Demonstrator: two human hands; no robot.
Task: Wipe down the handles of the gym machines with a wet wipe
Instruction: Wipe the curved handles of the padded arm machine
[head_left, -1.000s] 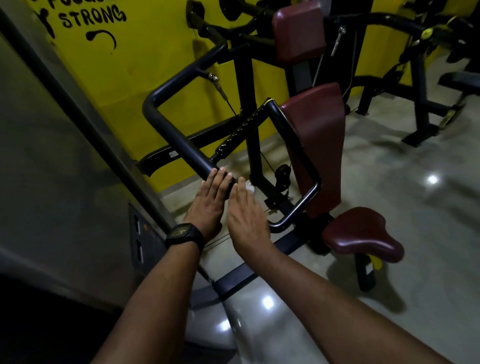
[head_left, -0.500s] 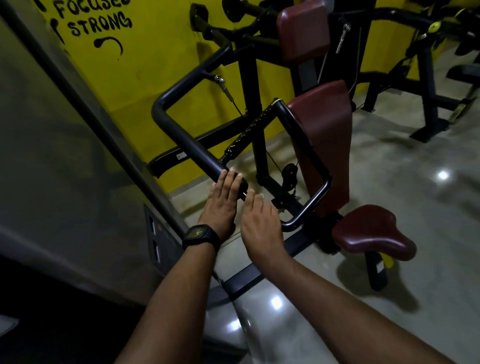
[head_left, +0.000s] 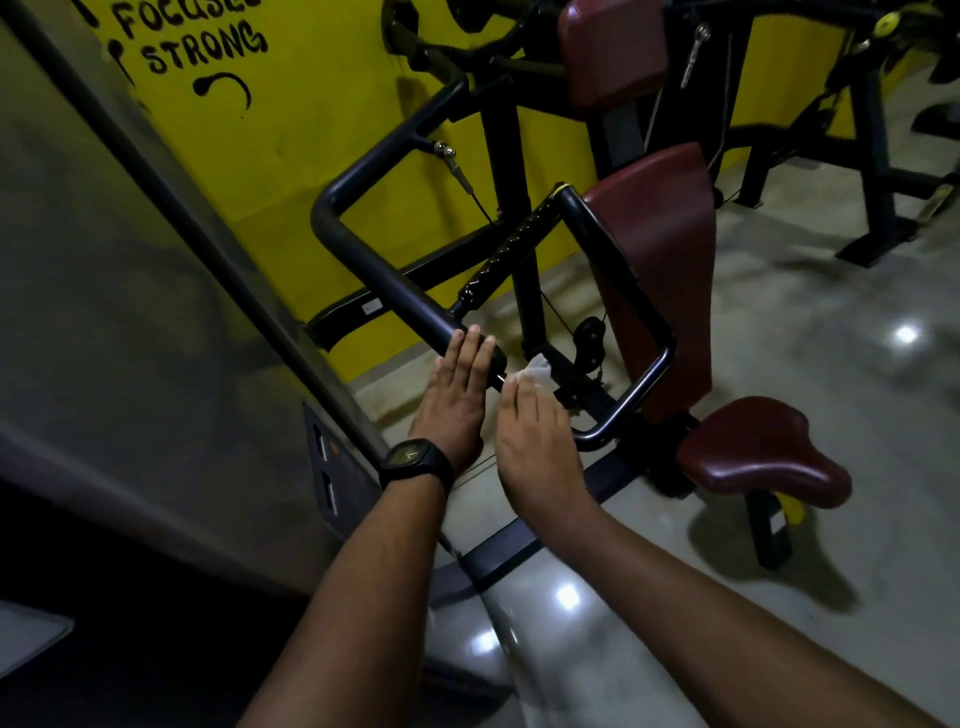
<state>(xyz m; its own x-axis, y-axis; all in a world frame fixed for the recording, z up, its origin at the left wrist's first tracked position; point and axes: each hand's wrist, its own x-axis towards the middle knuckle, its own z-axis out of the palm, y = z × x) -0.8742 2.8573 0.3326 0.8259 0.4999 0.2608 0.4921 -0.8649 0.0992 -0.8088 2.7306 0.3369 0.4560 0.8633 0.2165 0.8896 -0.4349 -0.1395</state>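
The left hand (head_left: 457, 395) lies flat, fingers straight, on the near end of the black handle (head_left: 395, 291), gripping nothing. The right hand (head_left: 535, 447) pinches the wipe (head_left: 537, 368) at its fingertips, just beside the bar's end. The wipe looks thin, limp and damp, best wrapped round the bar under the palm. The handle looks like rigid, smooth tube, probably slick once wet.
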